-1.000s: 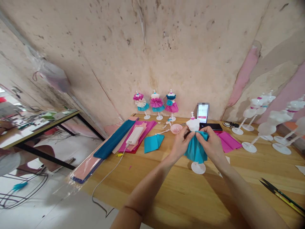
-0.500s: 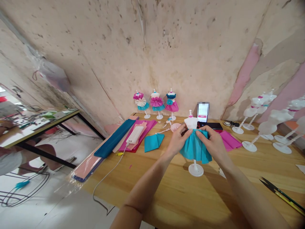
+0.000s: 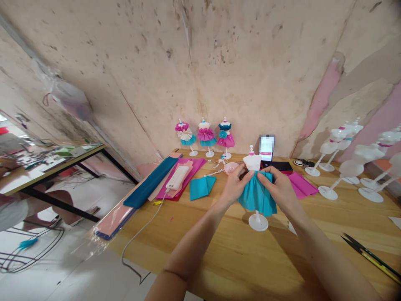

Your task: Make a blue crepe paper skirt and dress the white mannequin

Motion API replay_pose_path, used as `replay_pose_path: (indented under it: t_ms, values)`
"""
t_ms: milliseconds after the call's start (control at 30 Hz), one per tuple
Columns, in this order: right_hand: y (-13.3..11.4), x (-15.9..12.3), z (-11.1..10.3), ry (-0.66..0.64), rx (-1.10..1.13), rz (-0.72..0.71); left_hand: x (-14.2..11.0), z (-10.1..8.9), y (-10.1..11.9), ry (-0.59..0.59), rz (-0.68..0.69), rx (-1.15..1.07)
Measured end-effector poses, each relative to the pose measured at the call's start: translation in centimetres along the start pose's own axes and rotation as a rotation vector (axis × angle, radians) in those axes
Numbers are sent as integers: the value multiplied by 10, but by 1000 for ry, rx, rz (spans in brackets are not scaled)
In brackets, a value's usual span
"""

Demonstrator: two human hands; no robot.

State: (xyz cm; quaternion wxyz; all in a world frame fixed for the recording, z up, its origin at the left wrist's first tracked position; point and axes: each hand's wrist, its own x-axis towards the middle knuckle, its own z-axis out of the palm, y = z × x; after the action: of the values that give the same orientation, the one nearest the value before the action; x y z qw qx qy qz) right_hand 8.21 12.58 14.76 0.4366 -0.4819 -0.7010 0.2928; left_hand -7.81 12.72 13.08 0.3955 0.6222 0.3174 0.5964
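A long wooden table (image 3: 238,267) runs along a stained plaster wall (image 3: 250,71), and a second table (image 3: 53,167) stands at 9 o'clock. Both forearms reach in from the bottom of the view, the left from 7 o'clock and the right from 5 o'clock, bent inward so the hands meet at the table's far side. The left hand (image 3: 233,186) and right hand (image 3: 280,188) grip a teal crepe-paper skirt (image 3: 257,196) at the waist of a white dress form (image 3: 252,162) standing upright on its round base. The left fingers (image 3: 246,177) and right fingers (image 3: 266,177) are close together, clamped on the gathered paper, and they hide part of the waist. Three dressed forms (image 3: 205,136) stand at 12 o'clock, and bare white forms (image 3: 351,154) stand at 2 o'clock. Teal and magenta paper sheets (image 3: 202,187) lie at 10 o'clock, with more magenta paper (image 3: 301,185) at 3 o'clock. Scissors (image 3: 369,259) lie at 4 o'clock, cut off by the frame's edge. A pink bowl (image 3: 231,168) sits just behind the left hand. A propped phone (image 3: 267,147) has its top blurred out, and no writing on it can be read
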Motion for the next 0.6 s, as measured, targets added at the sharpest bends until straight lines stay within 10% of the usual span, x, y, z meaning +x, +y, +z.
replay_pose_path:
  t_ms: [600]
  values:
    - [0, 0, 0, 8, 15, -28, -4, 3, -4, 42, -78, -66]
